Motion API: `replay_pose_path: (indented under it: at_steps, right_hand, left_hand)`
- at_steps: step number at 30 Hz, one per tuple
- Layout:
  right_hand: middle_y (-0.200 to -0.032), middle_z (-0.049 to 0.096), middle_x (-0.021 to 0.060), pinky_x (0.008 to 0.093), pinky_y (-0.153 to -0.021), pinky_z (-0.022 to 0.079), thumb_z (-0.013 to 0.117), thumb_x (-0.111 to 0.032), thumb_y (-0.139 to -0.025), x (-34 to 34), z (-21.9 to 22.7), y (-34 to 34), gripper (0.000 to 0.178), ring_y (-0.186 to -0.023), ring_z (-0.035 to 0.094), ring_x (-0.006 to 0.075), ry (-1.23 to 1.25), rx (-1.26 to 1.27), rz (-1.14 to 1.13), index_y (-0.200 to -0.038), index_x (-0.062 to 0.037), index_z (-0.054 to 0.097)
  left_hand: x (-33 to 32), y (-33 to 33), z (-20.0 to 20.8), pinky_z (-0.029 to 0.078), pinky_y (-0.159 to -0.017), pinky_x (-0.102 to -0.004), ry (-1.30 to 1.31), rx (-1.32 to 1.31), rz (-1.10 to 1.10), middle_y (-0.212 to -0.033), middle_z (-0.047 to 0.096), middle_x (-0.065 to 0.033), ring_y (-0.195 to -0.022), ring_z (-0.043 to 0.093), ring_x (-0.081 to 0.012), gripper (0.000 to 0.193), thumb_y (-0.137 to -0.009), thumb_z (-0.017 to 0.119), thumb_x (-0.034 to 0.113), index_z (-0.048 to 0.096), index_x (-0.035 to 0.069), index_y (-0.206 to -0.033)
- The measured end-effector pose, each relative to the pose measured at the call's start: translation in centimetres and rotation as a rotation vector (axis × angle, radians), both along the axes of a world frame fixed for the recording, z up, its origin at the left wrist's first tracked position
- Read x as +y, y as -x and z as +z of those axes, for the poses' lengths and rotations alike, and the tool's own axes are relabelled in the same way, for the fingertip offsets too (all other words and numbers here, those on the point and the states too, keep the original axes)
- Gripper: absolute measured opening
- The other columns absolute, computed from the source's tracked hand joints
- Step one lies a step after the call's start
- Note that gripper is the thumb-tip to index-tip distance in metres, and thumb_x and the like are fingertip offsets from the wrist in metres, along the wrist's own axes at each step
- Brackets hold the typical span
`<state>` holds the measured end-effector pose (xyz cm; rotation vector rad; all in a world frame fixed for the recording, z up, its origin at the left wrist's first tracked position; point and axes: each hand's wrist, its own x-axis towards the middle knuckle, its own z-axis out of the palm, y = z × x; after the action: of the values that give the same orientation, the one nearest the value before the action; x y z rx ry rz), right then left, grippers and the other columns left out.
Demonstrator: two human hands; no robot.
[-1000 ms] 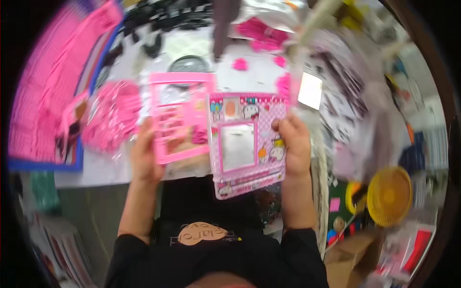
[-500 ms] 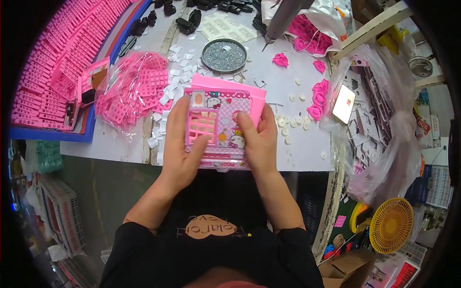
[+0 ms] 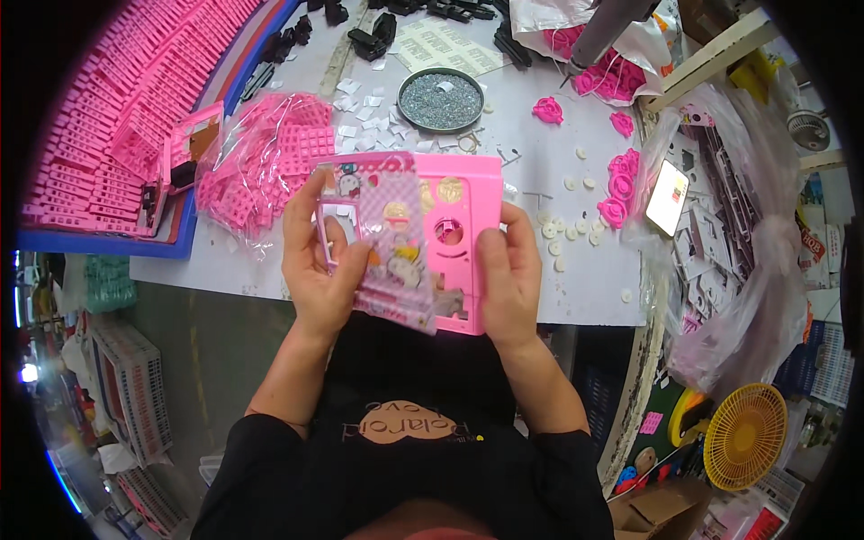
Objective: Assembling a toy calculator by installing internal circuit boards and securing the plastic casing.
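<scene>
My left hand (image 3: 317, 288) is closed on the left edge of a printed cover panel (image 3: 396, 193), pink and purple checked with cartoon figures. The panel is tilted, and a window cut in it lets my fingers show through. A pink plastic casing (image 3: 483, 202) with a round hole is gripped along its right side by my right hand (image 3: 510, 288), thumb on its face. The panel overlaps the casing's left part, hiding it. Both pieces are held just over the table's front edge. Whether panel and casing touch, I cannot tell.
A blue bin (image 3: 108, 243) of pink parts and a clear bag (image 3: 261, 166) of pink button pads are at left. A round dish (image 3: 441, 99) of tiny silvery pieces lies beyond my hands. White discs (image 3: 560, 264) and pink parts (image 3: 623, 187) are scattered right, below a hanging tool (image 3: 607, 36).
The panel, earlier lying over the casing, is now swung left and tilted in my left hand. My right hand now holds the casing by its right side, and much of its face shows.
</scene>
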<state>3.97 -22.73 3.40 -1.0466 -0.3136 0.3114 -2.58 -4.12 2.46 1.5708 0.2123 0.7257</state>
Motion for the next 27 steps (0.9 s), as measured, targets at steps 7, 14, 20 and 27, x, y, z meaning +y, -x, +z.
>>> replay_pose_path:
  at_steps: [7,14,20,27]
  right_hand:
    - [-0.111,0.063,0.0053,0.0246,-0.086,0.048,0.048,-0.019,-0.108,0.4,0.2,-0.5,0.03,-0.098,0.057,0.0075,0.064,-0.038,0.008,-0.129,0.0019,0.051]
    - [-0.107,0.061,0.0047,0.0251,-0.084,0.046,0.049,-0.02,-0.107,0.6,-0.3,0.1,0.03,-0.096,0.054,0.0082,0.106,-0.134,-0.025,-0.126,0.0029,0.053]
    - [-0.11,0.058,0.0084,0.0316,-0.089,0.048,0.068,-0.015,-0.093,-0.2,-0.2,-0.6,0.045,-0.1,0.058,0.0166,0.347,-0.347,0.067,-0.13,0.0021,0.049]
    - [-0.119,0.055,0.0148,0.0361,-0.095,0.048,0.07,-0.006,-0.085,-0.5,-0.2,-1.2,0.062,-0.111,0.057,0.0223,0.179,-0.177,0.248,-0.137,0.0027,0.038]
  left_hand:
    - [-1.7,0.2,0.1,0.042,-0.095,-0.0363,-0.353,0.25,-0.125,-0.138,0.048,-0.0164,-0.102,0.05,-0.0231,0.091,-0.074,0.084,0.027,0.04,-0.002,-0.148]
    - [-1.8,0.0,-0.9,0.035,-0.111,-0.0444,-0.311,0.244,-0.124,-0.138,0.046,-0.0203,-0.13,0.046,-0.0351,0.09,-0.078,0.082,0.033,0.038,-0.001,-0.149]
    - [-1.6,0.3,-1.4,0.035,-0.112,-0.0448,-0.36,0.267,-0.144,-0.14,0.043,-0.0216,-0.131,0.044,-0.036,0.092,-0.08,0.082,0.033,0.034,-0.001,-0.15]
    - [-2.0,1.1,-0.6,0.036,-0.111,-0.0459,-0.43,0.332,-0.139,-0.138,0.04,-0.0234,-0.13,0.043,-0.0375,0.095,-0.08,0.084,0.03,0.027,-0.003,-0.15]
